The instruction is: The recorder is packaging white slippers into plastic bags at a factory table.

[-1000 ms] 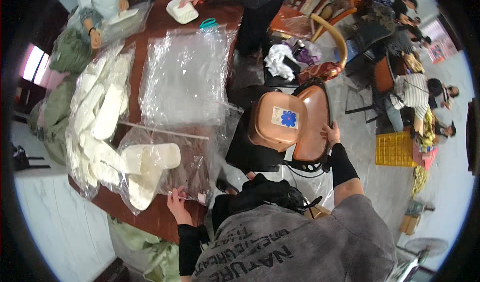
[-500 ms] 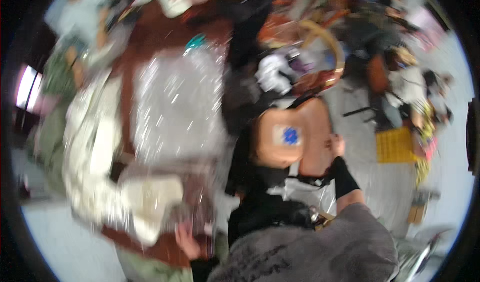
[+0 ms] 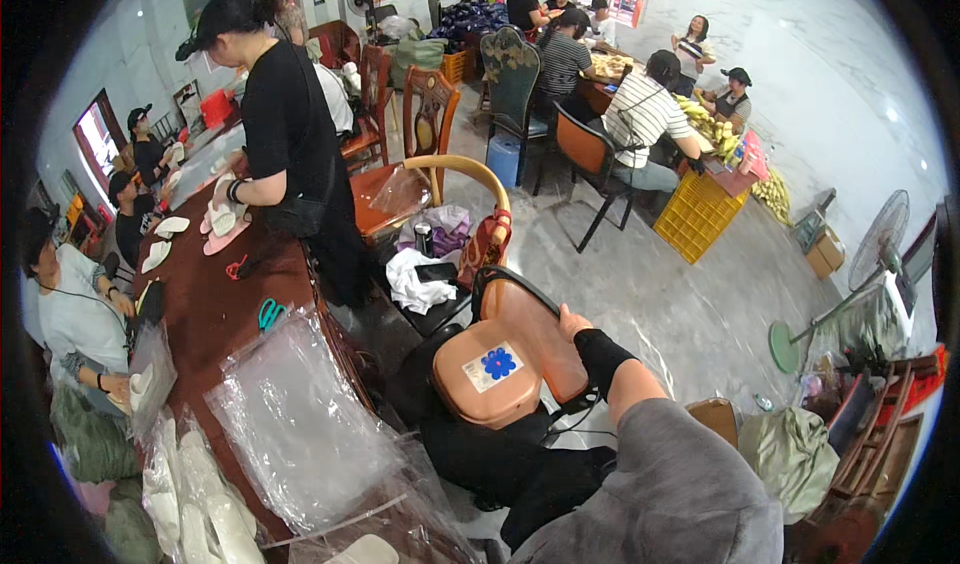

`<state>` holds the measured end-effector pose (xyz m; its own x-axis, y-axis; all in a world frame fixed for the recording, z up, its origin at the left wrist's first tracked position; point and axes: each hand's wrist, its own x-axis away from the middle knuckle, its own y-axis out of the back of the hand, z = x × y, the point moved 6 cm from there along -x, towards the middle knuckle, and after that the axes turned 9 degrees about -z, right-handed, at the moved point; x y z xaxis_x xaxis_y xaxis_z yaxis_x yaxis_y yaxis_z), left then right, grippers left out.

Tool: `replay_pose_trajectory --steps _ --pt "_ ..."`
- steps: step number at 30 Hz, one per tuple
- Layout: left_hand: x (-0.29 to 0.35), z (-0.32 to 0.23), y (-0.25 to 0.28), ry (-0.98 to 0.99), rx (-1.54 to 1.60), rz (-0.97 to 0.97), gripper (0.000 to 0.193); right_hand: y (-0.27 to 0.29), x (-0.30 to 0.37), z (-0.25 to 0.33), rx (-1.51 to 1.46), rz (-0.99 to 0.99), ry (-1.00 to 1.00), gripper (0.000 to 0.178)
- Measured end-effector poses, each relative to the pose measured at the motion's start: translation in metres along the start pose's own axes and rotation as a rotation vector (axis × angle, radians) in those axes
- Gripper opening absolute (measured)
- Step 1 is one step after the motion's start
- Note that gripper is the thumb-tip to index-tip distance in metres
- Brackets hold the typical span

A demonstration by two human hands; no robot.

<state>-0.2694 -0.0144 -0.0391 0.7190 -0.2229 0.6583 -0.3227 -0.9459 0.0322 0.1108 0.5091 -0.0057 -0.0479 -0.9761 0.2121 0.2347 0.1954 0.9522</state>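
Note:
My right hand point(image 3: 574, 322) grips the edge of an office chair's backrest point(image 3: 522, 322), tan with a black rim; the fingers are partly hidden behind it. The chair's tan seat point(image 3: 462, 369) carries a white label with a blue flower. My left hand is out of view. Left of the chair, a stack of clear plastic bags point(image 3: 300, 414) lies on the brown table point(image 3: 205, 309), with teal-handled scissors point(image 3: 271, 314) beside its far end. White slipper-like pieces point(image 3: 215, 499) in plastic lie at the table's near left.
A co-worker in black point(image 3: 290, 114) stands along the table, handling pale pieces. Behind the office chair, a wooden armchair point(image 3: 485, 189) and a seat with a white cloth point(image 3: 420, 282) stand close. A yellow crate point(image 3: 700, 222) and a standing fan point(image 3: 785, 346) are on the right.
The view has swung and steadied, now taking in more of the room. My left hand, earlier by the table's near edge, has left the view. My right hand remains on the backrest.

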Motion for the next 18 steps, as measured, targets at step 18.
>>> replay_pose_trajectory --steps 18 --pt "0.017 0.049 0.101 0.157 0.103 -0.195 0.022 -0.049 -0.122 0.039 0.895 0.015 0.394 0.026"
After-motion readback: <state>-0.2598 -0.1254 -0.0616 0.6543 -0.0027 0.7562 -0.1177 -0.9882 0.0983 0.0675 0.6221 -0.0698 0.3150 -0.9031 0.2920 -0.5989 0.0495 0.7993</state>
